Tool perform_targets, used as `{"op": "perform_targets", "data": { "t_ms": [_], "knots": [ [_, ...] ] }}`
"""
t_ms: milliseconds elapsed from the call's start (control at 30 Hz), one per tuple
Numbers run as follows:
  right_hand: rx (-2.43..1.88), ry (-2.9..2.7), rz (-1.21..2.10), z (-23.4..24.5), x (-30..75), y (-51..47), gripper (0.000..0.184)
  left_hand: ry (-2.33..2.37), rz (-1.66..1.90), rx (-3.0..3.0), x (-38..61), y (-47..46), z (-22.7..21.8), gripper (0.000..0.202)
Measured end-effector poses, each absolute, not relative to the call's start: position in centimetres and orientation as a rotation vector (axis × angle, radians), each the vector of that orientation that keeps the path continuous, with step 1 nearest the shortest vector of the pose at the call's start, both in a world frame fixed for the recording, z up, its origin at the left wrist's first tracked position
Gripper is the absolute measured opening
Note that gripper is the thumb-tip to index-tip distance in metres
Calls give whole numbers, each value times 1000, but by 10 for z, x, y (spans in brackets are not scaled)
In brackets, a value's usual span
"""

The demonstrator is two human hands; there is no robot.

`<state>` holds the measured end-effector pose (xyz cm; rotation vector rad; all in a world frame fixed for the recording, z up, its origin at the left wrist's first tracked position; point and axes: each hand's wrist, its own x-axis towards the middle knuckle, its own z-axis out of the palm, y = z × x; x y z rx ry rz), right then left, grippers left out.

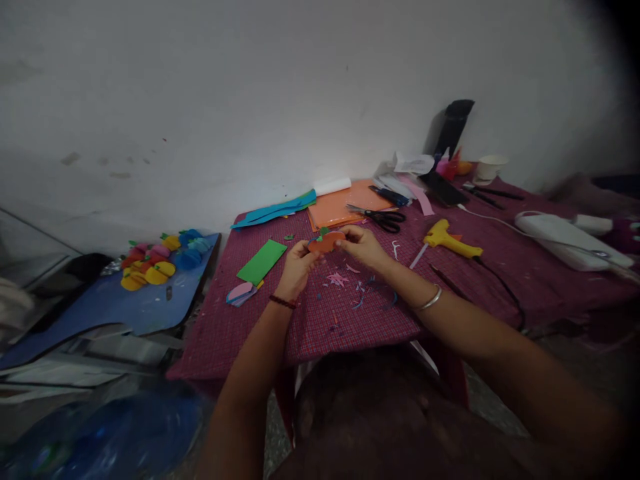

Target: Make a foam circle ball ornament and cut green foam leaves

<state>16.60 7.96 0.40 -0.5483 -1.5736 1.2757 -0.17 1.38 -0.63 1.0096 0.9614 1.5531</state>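
An orange paper pumpkin (325, 245) with a green top is held up over the table's middle, pinched from both sides. My left hand (297, 267) grips its left edge, and my right hand (364, 248) has its right edge between thumb and fingers. Below them lie pink paper scraps (337, 279) and other small cuttings. Left of my hands is a green sheet (263, 261), with a small stack of pink and bluish cut pieces (241, 293) in front of it. Black-handled scissors (385, 217) rest behind my right hand.
A yellow glue gun (450, 240) lies to the right, its cord trailing forward. Orange sheets (335, 205) and blue strips (280, 209) are at the back. A phone (443, 189), paper cup (490, 168) and white box (565, 239) stand further right. Finished colourful paper shapes (160, 260) sit on a blue board (165, 307) at left.
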Motion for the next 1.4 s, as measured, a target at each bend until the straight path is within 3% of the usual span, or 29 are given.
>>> {"op": "perform_targets", "data": {
  "t_ms": [167,300,433,533,633,733,967,1133,1267,1400],
  "knots": [
    [-528,-1547,1298,4,167,80,26,929,1548,1037,-1,12,-3,36],
    [-529,-1478,1459,5,168,79,37,933,1473,1044,1,6,3,33],
    [-558,-1309,1738,4,169,78,37,935,1461,973,2,4,6,53],
    [-550,-1270,1772,3,169,80,22,921,1424,923,0,5,5,39],
    [-524,-1257,1816,4,171,80,24,897,1431,887,-1,6,3,26],
    [-502,-1267,1840,6,171,77,28,872,1461,869,1,7,1,28],
    [-474,-1304,1855,6,168,73,44,790,1626,1022,15,6,2,41],
    [-425,-1328,1812,5,169,77,43,838,1589,1104,19,1,6,46],
    [-443,-1510,1589,7,170,80,43,901,1651,1042,13,2,6,54],
    [-405,-1578,1434,6,170,80,62,1030,1578,960,1,8,1,32]
  ]
}}
